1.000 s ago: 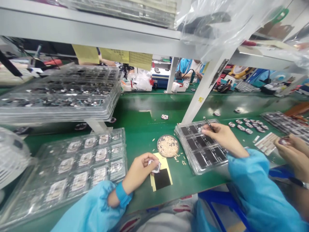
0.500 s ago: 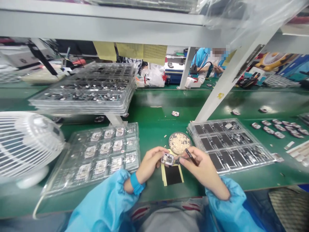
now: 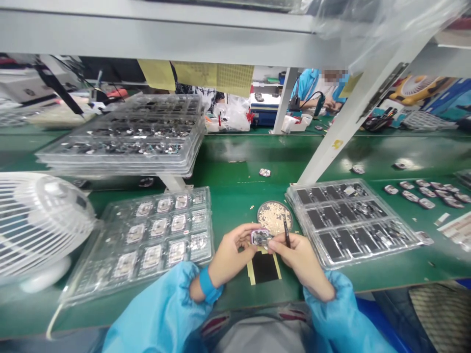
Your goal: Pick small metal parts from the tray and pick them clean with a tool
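Between the fingers of my left hand (image 3: 237, 247) is a small rounded-rectangular device housing (image 3: 259, 238) with a pale rim and dark parts inside. My right hand (image 3: 294, 252) pinches at the housing's right end, and a slim black pair of tweezers (image 3: 287, 232) is tucked in its fingers, pointing up. What exactly the right fingertips pinch is too small to tell. Below the hands lies a black pad (image 3: 265, 267) edged with yellow tape. Just beyond them a round dish (image 3: 275, 215) contains many small pale pieces.
A clear tray of housings (image 3: 152, 240) lies left, beside a white fan (image 3: 44, 220). To the right is a tray of dark screens (image 3: 353, 220), with several loose housings (image 3: 427, 192) past it. Stacked trays (image 3: 125, 132) and a shelf post (image 3: 334, 127) stand behind. A co-worker (image 3: 320, 90) sits opposite.
The housing has tilted and shifted slightly right and up in my hands. My right hand has moved closer to it, and the tweezers have swung more upright.
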`<state>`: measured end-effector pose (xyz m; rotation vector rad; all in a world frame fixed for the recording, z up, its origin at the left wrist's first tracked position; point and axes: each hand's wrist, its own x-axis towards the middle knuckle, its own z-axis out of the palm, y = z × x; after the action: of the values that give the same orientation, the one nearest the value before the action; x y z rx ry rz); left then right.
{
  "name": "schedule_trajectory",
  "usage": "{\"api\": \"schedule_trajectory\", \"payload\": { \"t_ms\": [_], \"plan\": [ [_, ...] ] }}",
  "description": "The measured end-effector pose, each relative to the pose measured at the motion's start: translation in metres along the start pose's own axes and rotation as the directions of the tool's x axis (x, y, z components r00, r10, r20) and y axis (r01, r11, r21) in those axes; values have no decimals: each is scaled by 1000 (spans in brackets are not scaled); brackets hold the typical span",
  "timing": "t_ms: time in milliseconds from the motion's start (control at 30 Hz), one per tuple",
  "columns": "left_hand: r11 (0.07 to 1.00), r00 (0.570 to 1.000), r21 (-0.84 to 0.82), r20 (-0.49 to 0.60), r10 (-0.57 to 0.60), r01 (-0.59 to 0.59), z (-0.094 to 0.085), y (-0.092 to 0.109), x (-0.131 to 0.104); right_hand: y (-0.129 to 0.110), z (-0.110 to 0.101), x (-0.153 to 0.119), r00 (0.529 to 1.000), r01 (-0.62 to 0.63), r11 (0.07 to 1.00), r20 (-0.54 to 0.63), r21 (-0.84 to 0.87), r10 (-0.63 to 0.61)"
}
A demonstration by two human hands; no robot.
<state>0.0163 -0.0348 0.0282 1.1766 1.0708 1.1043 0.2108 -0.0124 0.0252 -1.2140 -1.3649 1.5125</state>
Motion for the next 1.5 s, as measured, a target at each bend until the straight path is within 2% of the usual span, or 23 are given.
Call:
{"api": "schedule_trajectory", "payload": {
  "t_ms": [133,300,633,867,933,1033,1100,1167,1367,1500],
  "plan": [
    [991,1000,130,-3,23,-22,1,0,-1,2,1,3,998,-45,999,50,-10,45],
    [973,999,230,2,32,-32,0,1,-1,5,-2,6,996,-69,997,49,-21,70],
    [972,999,233,-6,44,-41,2,3,-1,1,-1,4,998,-59,998,0,-11,59],
    [925,993,371,-45,113,-89,2,5,-4,3,0,3,999,-41,999,4,-16,41],
    [948,994,310,-59,91,-68,2,3,-4,3,1,2,1000,11,998,-25,-55,-13],
    [997,999,81,-39,-4,8,4,2,-2,3,3,2,987,124,986,-85,-108,-133],
    [995,998,-78,4,-60,60,5,1,-1,3,6,1,982,161,983,-89,-92,-169],
    [984,996,-158,23,-84,87,6,1,0,2,8,2,982,168,984,-83,-56,-172],
    [988,998,-139,7,-67,67,5,0,1,1,9,1,982,168,986,-85,1,-167],
    [983,997,-164,6,-79,79,5,2,1,1,11,0,979,167,986,-115,-29,-169]
  ]
}}
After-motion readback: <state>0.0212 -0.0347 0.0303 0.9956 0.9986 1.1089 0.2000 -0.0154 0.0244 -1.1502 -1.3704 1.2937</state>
